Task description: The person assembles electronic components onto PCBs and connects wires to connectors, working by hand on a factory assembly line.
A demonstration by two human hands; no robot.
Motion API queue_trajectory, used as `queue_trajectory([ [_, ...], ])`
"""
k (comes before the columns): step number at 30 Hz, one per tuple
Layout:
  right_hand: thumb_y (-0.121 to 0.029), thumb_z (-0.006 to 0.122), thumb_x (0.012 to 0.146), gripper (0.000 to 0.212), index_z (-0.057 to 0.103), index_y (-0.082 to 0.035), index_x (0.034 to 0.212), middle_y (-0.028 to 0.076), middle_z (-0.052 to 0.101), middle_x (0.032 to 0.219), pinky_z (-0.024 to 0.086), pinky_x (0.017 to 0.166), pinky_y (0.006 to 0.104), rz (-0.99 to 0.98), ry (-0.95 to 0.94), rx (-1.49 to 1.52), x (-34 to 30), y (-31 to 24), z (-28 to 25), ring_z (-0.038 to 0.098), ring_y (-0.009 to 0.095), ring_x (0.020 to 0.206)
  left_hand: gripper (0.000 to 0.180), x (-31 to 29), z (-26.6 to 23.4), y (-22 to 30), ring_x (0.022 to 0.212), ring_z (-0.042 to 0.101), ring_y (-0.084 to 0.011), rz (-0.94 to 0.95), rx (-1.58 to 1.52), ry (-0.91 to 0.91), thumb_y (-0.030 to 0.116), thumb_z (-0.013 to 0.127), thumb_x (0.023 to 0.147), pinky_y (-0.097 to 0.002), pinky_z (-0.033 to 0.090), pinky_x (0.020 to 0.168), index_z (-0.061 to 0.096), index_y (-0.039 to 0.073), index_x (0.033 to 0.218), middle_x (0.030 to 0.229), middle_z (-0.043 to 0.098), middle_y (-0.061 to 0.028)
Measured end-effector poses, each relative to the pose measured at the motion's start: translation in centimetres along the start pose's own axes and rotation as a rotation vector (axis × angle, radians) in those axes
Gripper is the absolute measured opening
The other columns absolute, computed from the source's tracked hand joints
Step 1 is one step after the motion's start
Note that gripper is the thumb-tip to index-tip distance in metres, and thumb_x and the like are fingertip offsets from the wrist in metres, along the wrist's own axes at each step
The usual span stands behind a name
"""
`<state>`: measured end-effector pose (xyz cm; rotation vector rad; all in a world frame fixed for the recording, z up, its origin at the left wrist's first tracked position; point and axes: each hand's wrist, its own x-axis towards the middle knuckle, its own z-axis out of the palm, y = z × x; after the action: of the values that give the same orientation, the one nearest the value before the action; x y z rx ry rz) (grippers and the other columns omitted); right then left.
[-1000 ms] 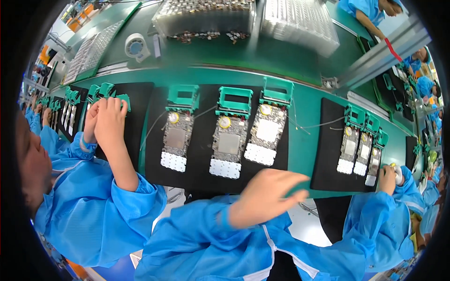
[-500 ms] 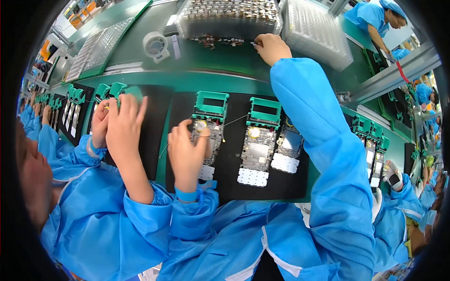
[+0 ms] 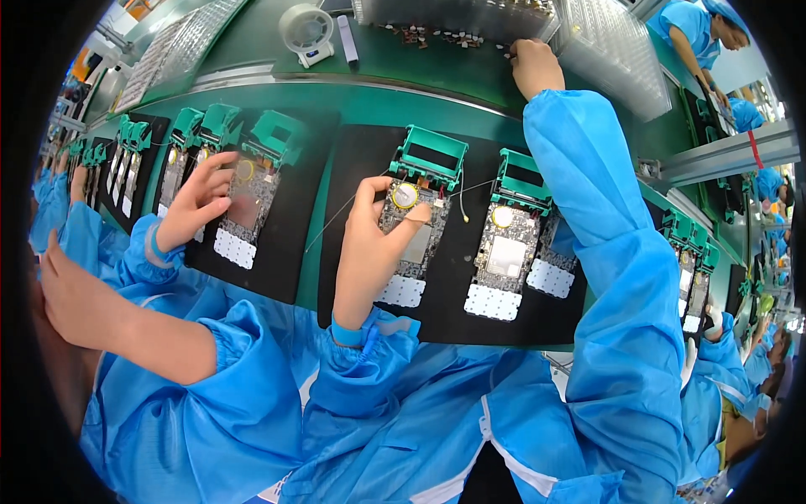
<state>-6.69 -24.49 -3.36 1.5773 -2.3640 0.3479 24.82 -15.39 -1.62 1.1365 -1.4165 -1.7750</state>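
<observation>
Seemingly for steadiness, partly spread left fingers [image 3: 367, 190] span a grey rectangular circuit board [image 3: 417, 249], while bent right fingers [image 3: 522, 50], hold unclear, sit beside small brown-and-white pieces [image 3: 414, 36].

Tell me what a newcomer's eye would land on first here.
Probably the long blue sleeve stretching up the right side, with the right grip beside loose small parts on the bench's far side. Next come the bright green frames at the far ends of the boards on the black mat. Then, near centre, the left grip curves around a yellow-rimmed disc.
</observation>
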Motion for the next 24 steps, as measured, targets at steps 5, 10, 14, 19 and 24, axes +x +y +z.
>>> queue_trajectory([
  [5,-0.009,0.059,0.081,0.016,0.065,-0.005,0.094,0.017,0.061,0.099,0.048,0.083,0.0419,-0.029,-0.003,0.007,-0.3,0.9,-0.3,0.06,0.035,0.092,0.032,0.4,1.0,0.3,0.079,0.056,-0.0083,0.093,-0.193,0.024,0.01,0.062,0.083,-0.0217,0.046,0.066,0.046,0.003,0.11,0.09,0.061,-0.006],
  [10,-0.01,0.059,0.081,0.018,0.064,-0.008,0.099,0.016,0.063,0.091,0.049,0.075,0.0389,-0.006,0.052,0.061,-0.8,1.0,-2.1,0.062,0.029,0.087,0.03,0.2,1.6,0.0,0.083,0.053,-0.0086,0.132,-0.172,0.018,0.009,0.062,0.083,-0.0224,0.044,0.071,0.046,0.003,0.108,0.092,0.058,-0.0051],
  [14,-0.005,0.059,0.08,0.016,0.064,-0.003,0.095,0.009,0.063,0.078,0.046,0.062,0.0287,-0.015,0.224,0.691,-2.3,0.5,-8.6,0.059,0.016,0.07,0.03,0.4,1.9,-0.2,0.085,0.051,-0.0087,0.164,-0.18,0.004,0.008,0.061,0.084,-0.0226,0.043,0.073,0.045,0.004,0.108,0.093,0.054,-0.0048],
  [19,-0.004,0.062,0.077,0.013,0.065,0.002,0.089,0.009,0.063,0.082,0.043,0.061,0.0245,-0.123,0.075,1.194,-12.3,-7.2,-19.4,0.057,0.016,0.069,0.029,0.6,1.8,-0.4,0.086,0.05,-0.009,0.16,-0.141,0.008,0.006,0.059,0.084,-0.0232,0.042,0.074,0.044,0.004,0.109,0.094,0.052,-0.0048],
  [24,0.004,0.064,0.073,0.015,0.066,0.0,0.087,0.008,0.064,0.083,0.047,0.064,0.025,-0.17,-0.289,1.195,-16.8,-11.0,-15.3,0.059,0.013,0.076,0.028,1.0,1.6,-1.2,0.085,0.049,-0.0096,0.244,-0.224,0.009,0.005,0.058,0.084,-0.0242,0.041,0.073,0.044,0.003,0.108,0.094,0.051,-0.0052],
])
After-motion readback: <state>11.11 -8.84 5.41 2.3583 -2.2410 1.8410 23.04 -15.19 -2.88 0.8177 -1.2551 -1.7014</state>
